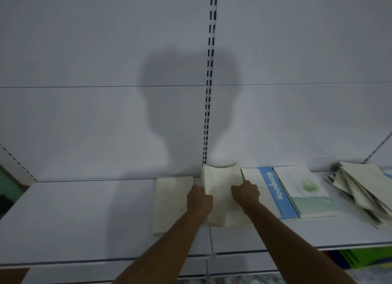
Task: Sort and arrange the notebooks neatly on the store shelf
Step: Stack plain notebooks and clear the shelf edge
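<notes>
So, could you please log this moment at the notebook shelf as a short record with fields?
left hand: left hand grips the left edge of the cream speckled notebook stack
right hand: right hand grips its right edge
left of stack: flat cream speckled notebook
right of stack: blue-spined notebook, green-patterned notebook
far right: untidy fanned pile of pale notebooks
surface: white metal shelf

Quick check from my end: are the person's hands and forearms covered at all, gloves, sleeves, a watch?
Nothing worn shows. The left hand and right hand are bare, without gloves, and both forearms are bare to the frame's lower edge. No watch, band or ring is visible.
</notes>
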Available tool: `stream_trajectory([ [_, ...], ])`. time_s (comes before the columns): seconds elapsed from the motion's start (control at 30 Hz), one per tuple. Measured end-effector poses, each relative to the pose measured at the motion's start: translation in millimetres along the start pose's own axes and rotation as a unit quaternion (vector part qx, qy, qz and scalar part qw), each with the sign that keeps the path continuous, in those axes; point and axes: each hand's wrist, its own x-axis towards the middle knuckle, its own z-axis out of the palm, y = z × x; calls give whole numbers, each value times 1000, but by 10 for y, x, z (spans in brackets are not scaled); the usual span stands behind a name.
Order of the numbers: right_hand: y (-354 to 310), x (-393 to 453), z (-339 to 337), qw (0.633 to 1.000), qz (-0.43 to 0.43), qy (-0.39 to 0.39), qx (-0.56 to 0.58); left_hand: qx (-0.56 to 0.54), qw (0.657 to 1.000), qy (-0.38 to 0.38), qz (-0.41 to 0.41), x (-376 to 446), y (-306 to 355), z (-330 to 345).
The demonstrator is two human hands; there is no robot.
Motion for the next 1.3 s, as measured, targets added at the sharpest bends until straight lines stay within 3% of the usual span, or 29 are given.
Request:
stream_trajectory([
  [0.33,-26,-65,32,999,-10,-12,32,-77,996,-24,-41,57,-91,-43],
  [0.53,-57,-128,110,998,-30,-39,32,-151,986,12,-73,92,-138,-117],
  [0.9,-95,-145,199,996,-39,-39,-76,-139,987,-13,-78,120,-120,-140],
  [1.07,-49,-137,180,994,-66,-47,-71,-133,989,-16,-71,114,-150,-179],
  [1.3,-110,-227,262,995,-42,-45,-75,-161,983,-48,-75,91,-245,-355],
])
